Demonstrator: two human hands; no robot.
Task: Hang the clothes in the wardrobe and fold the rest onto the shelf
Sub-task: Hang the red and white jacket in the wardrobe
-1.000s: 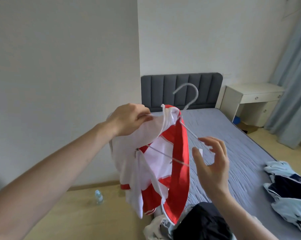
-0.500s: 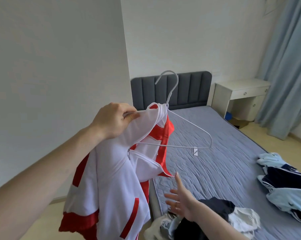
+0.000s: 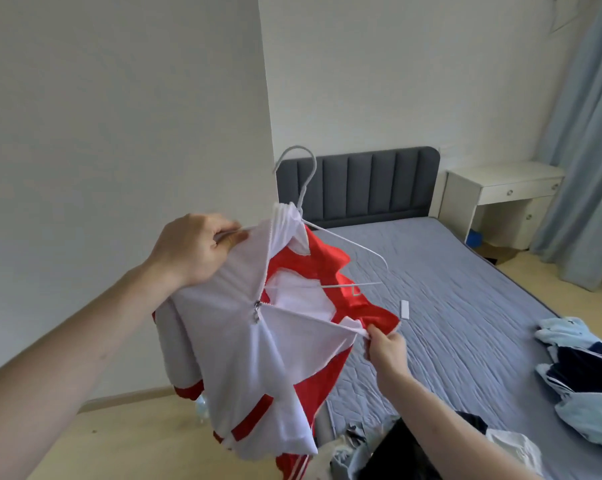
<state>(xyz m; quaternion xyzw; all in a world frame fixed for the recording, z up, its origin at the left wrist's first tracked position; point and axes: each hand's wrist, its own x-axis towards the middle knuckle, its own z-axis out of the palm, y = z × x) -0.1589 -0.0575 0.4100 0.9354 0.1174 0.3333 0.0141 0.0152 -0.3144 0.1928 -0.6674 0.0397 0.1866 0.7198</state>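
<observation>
Bedroom, bed (image 3: 448,289) behind, jacket (image 3: 258,358) on hanger (image 3: 344,242), left hand (image 3: 195,247) gripping shoulder, right hand (image 3: 386,348) pinching front edge

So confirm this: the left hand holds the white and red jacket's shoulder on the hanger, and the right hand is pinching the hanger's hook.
Not quite. In the head view the left hand does hold the white and red jacket at the shoulder on the hanger, but the right hand pinches the jacket's open front edge, low down. The hanger's hook sticks up untouched.
</observation>
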